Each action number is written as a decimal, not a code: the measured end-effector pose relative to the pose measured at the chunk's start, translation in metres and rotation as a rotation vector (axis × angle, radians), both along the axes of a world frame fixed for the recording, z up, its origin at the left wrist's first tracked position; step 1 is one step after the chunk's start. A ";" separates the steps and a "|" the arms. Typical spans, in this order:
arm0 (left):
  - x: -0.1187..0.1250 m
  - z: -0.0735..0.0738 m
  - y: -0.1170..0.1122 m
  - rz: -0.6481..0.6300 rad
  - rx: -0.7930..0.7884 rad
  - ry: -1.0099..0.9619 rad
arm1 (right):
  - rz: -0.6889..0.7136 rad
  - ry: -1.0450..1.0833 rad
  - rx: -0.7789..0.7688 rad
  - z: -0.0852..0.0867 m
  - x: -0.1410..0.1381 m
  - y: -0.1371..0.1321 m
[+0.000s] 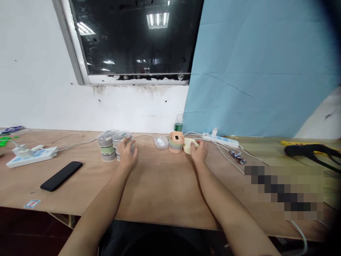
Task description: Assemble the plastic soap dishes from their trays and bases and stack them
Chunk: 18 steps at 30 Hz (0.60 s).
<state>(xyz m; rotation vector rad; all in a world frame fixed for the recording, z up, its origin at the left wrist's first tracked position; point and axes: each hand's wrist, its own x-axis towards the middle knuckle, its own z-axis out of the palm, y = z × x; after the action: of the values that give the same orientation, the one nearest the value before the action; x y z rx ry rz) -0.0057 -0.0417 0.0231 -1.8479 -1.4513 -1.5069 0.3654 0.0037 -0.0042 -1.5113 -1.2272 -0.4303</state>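
Observation:
My left hand (128, 153) reaches across the wooden table (160, 188) and wraps round a stack of round tins with clear lids (121, 139). A second stack of tins (106, 145) stands just left of it. My right hand (199, 151) closes on a pale yellow roll of tape (189, 144) lying by a stack of pastel tape rolls (176, 142). A small clear lidded dish (161, 142) sits between the tins and the rolls.
A black phone (61, 175) lies at the left front, with a white power strip (32, 155) behind it. Another power strip (220, 140) and cables run at the right. A green-capped bottle (178, 122) stands by the wall. Black and yellow tools (309, 149) lie far right.

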 end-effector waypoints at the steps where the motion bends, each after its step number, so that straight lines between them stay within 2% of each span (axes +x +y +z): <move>1: 0.004 -0.002 0.000 -0.067 -0.008 0.037 | -0.005 0.024 0.002 -0.003 0.006 0.003; 3: 0.012 -0.006 -0.001 -0.181 -0.044 0.119 | 0.014 0.060 -0.021 -0.008 0.011 0.009; 6: 0.021 -0.013 0.000 -0.262 -0.169 0.249 | 0.051 0.102 -0.103 -0.015 0.007 0.015; 11: 0.019 -0.028 0.006 -0.316 -0.564 0.455 | 0.102 0.120 -0.209 -0.023 0.003 0.020; 14: 0.014 -0.035 0.008 -0.293 -0.759 0.511 | 0.106 0.155 -0.179 -0.023 0.007 0.019; 18: 0.011 -0.036 0.008 -0.308 -0.824 0.508 | 0.086 0.222 -0.037 -0.014 0.007 0.013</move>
<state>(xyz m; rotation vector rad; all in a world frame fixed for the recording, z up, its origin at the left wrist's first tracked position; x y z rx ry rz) 0.0049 -0.0333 -0.0129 -2.7522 -1.6934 -0.4238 0.3722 0.0164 -0.0182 -1.4885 -1.1248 -0.1779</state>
